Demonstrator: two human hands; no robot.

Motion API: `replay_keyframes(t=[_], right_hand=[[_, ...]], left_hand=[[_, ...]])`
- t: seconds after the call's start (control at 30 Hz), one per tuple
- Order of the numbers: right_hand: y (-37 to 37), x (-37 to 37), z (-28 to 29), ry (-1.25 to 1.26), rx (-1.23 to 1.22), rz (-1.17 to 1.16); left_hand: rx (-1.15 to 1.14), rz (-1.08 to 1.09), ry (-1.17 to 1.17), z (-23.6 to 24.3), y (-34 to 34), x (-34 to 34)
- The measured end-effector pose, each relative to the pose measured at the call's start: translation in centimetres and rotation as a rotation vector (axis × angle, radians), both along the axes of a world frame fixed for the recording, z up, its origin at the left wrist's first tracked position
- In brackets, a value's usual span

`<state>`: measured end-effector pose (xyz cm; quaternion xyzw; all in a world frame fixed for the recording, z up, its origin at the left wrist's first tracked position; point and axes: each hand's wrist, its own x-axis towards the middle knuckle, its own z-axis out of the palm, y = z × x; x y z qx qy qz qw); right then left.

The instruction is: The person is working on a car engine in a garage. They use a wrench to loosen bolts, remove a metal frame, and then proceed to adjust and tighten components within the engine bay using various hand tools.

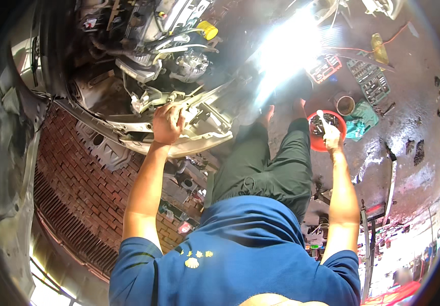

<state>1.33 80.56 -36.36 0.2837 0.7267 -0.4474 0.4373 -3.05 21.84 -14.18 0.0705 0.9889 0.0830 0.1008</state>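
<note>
My left hand [169,124] is closed at the pale metal front frame [207,118] of a stripped vehicle, its fingers curled over the frame's edge. What lies under the fingers is partly hidden. My right hand [333,136] is closed round a pale, short-handled tool with a rounded end [322,116]. Glare hides its exact kind. Below the tool stands a red basin [315,145] with small dark metal parts in it. Beyond my left hand are exposed engine parts [192,66], with hoses and a yellow cap [207,30].
A glaring work light [291,43] washes out the far middle. Beside the basin are a round can [344,103] and a teal case [365,120]. Open socket sets [370,81] and an orange cable [355,49] lie beyond. A metal panel [102,145] rests on brick paving at left.
</note>
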Motion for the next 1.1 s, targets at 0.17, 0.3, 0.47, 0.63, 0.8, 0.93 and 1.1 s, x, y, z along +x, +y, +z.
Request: replay_keyframes(t=[0.17, 0.3, 0.47, 0.63, 0.8, 0.93, 1.1], right_hand=[[6.0, -2.3, -11.7, -0.098, 0.099, 0.129], [7.5, -5.4, -18.8, -0.1, 0.124, 0.156], [11.3, -6.4, -29.4, -0.001, 0.387, 0.515], [11.6, -8.0, -38.0, 0.052, 0.51, 0.592], [13.9, -6.6, -42.7, 0.039, 0.595, 0.583], [11.7, -8.1, -45.5, 0.035, 0.619, 0.602], [12.1, -7.6, -47.2, 0.018, 0.641, 0.586]], left_hand=[[0.005, 0.064, -0.024, -2.4, 0.6, -1.9], [0.164, 0.426, -0.128, -2.1, 0.7, -1.9], [0.233, 0.559, -0.165, -3.3, 0.6, -2.5], [0.11, 0.482, -0.111, -2.9, 0.5, -2.1], [0.08, 0.605, -0.139, -3.7, 1.0, -2.2], [0.038, 0.595, -0.168, -3.1, 1.2, -2.2], [-0.026, 0.647, -0.132, -3.5, 1.6, -2.5]])
